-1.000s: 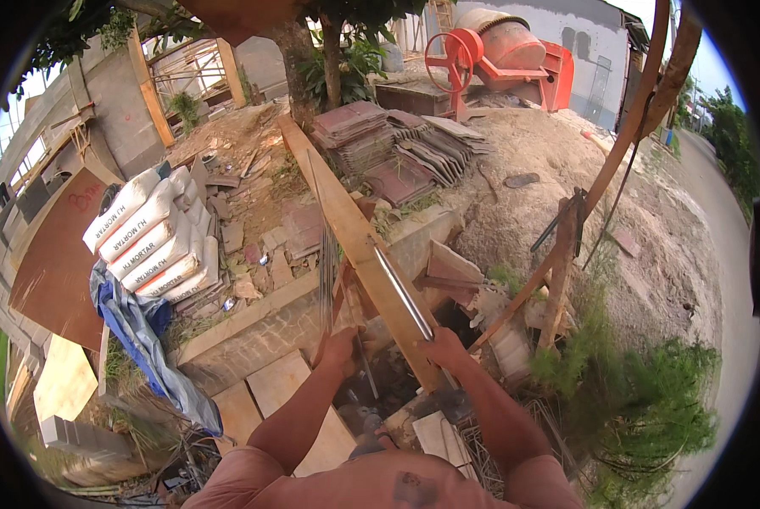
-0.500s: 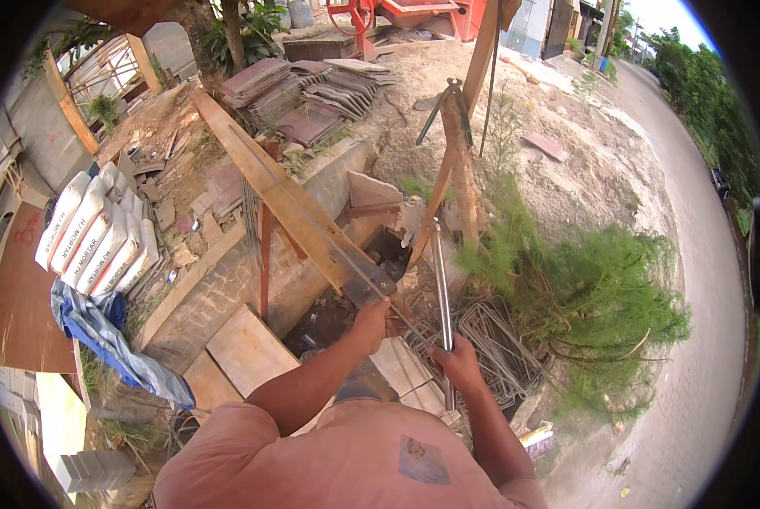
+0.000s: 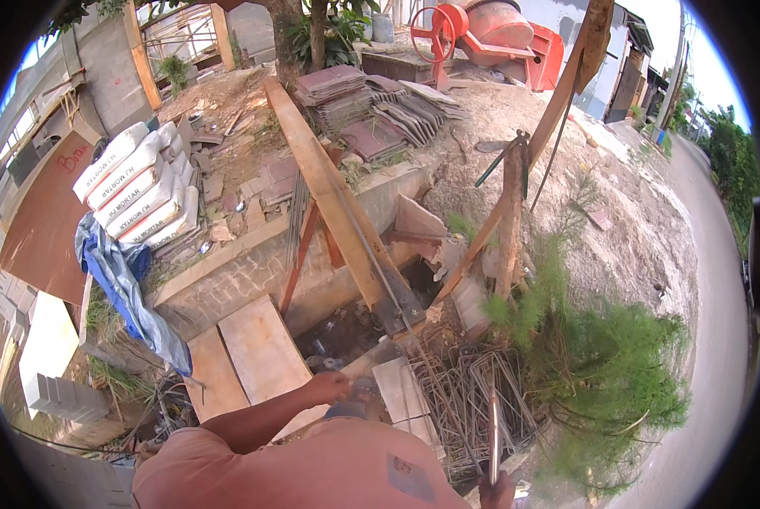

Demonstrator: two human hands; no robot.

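Observation:
My right hand point(image 3: 496, 487) grips an upright silver pipe point(image 3: 494, 424) at the lower edge; a thin steel rod point(image 3: 431, 373) comes down beside it to the hand, and I cannot tell whether that is gripped too. The rod runs up over a long wooden plank point(image 3: 312, 176), which slopes down to a dark plate point(image 3: 397, 305). My left hand point(image 3: 332, 387) is near my lower body, away from rod and pipe, with fingers loosely curled and too blurred to read. Bent steel stirrups point(image 3: 494, 386) lie in a heap to the right, beside pale boards point(image 3: 261, 360).
A concrete ledge point(image 3: 210, 280) crosses ahead. White sacks point(image 3: 130, 182), a blue tarp point(image 3: 130, 297) and stacked tiles point(image 3: 354, 114) lie beyond. A red mixer point(image 3: 499, 42), leaning timber posts point(image 3: 511, 220) and a sand mound point(image 3: 634, 229) are behind. A leafy branch point(image 3: 609, 373) borders the road point(image 3: 711, 280).
My left hand has left the rod and moved down-left. My right hand has moved down and right with the pipe, now near the frame's bottom. The view has shifted.

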